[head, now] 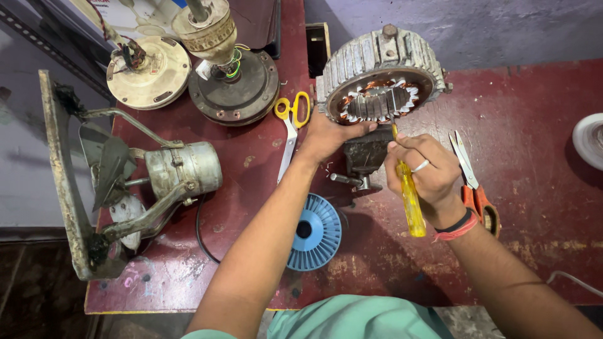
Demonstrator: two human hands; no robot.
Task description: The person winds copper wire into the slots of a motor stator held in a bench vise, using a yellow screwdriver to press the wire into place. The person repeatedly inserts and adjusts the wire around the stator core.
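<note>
A ribbed grey motor stator (pixel 377 66) with copper windings stands on edge in a small bench vise (pixel 365 156) on the red workbench (pixel 534 207). My left hand (pixel 326 135) grips the stator's lower left rim. My right hand (pixel 422 172) holds a yellow-handled screwdriver (pixel 409 201), its tip pointing up into the windings at the stator's lower opening.
Yellow-handled scissors (pixel 290 122) lie left of the stator, orange-handled scissors (pixel 474 182) right of my right hand. A blue plastic fan wheel (pixel 317 232) lies near the front edge. An exhaust fan frame with motor (pixel 157 176) and two ceiling-fan motor parts (pixel 235 81) crowd the left side.
</note>
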